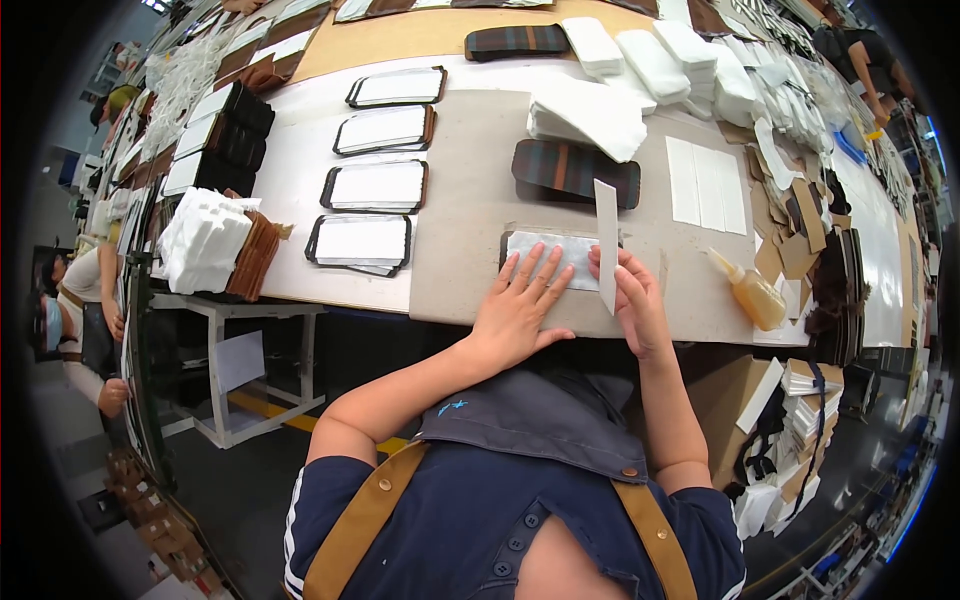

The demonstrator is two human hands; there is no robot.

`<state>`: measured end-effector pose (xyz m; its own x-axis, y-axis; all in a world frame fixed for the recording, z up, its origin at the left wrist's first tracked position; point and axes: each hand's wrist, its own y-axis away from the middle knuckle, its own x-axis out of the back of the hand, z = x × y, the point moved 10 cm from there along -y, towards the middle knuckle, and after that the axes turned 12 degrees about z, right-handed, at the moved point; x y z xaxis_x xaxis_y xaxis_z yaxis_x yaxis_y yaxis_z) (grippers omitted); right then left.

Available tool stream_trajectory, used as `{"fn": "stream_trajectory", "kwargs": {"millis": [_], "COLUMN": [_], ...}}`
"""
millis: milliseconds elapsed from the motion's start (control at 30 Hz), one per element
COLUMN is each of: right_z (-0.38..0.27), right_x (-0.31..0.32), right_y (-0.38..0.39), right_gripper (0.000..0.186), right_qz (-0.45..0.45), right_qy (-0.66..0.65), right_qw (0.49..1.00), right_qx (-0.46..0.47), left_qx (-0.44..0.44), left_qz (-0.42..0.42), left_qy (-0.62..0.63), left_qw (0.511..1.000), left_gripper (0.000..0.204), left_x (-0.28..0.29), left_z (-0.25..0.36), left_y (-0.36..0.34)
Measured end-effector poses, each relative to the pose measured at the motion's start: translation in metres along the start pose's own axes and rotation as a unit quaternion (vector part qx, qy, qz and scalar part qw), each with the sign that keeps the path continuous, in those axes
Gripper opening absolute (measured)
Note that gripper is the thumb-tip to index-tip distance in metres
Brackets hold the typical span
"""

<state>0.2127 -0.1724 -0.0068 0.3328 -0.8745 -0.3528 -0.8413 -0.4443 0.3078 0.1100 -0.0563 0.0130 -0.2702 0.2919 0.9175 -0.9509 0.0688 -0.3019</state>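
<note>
My left hand point(522, 308) lies with its fingers spread on a pale rectangular panel point(583, 262), which rests on a dark-edged piece on the grey work mat. My right hand point(637, 302) pinches a narrow white strip point(606, 225) between thumb and fingers. The strip stands on edge over the panel's right end. Just beyond lies a stack of dark plaid pieces with rounded corners point(570, 172), an orange stripe across it. White sheets point(590, 112) are fanned partly over that stack.
Several dark-rimmed white panels point(375, 186) form a column on the left. Further left are white and brown stacks point(208, 240). Several white strips point(706, 185) lie to the right, near a bottle of amber liquid point(760, 298) and brown scraps point(800, 235). People stand at the far left and upper right.
</note>
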Motion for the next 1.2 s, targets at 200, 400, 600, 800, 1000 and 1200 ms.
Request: {"fn": "stream_trajectory", "kwargs": {"millis": [200, 400, 600, 800, 1000, 1200], "right_z": [-0.004, -0.009, -0.019, -0.09, -0.095, -0.071], "right_x": [-0.006, -0.007, -0.004, -0.01, -0.055, -0.074], "right_y": [0.001, 0.004, 0.005, 0.006, -0.001, -0.011], "right_gripper": [0.042, 0.041, 0.043, 0.051, 0.054, 0.053], "right_qz": [-0.009, -0.006, -0.009, 0.001, -0.086, -0.165], "right_qy": [0.045, 0.03, 0.085, 0.416, 0.584, 0.591], "right_qw": [0.999, 0.999, 0.993, 0.862, 0.685, 0.671], "right_qx": [0.019, 0.009, 0.078, 0.291, 0.427, 0.416], "left_qx": [0.097, 0.073, 0.034, 0.121, 0.184, 0.21], "left_qz": [0.006, 0.125, 0.165, 0.253, 0.232, 0.241], "left_qy": [0.008, 0.015, 0.067, 0.063, 0.074, 0.088], "left_qw": [0.995, 0.989, 0.983, 0.958, 0.952, 0.943], "left_gripper": [0.084, 0.062, 0.04, 0.032, 0.038, 0.046], "left_x": [0.015, 0.031, 0.03, 0.068, 0.066, 0.063], "left_z": [-0.028, -0.03, -0.029, -0.074, -0.087, -0.093], "left_y": [0.005, -0.014, -0.024, 0.008, 0.024, 0.028]}}
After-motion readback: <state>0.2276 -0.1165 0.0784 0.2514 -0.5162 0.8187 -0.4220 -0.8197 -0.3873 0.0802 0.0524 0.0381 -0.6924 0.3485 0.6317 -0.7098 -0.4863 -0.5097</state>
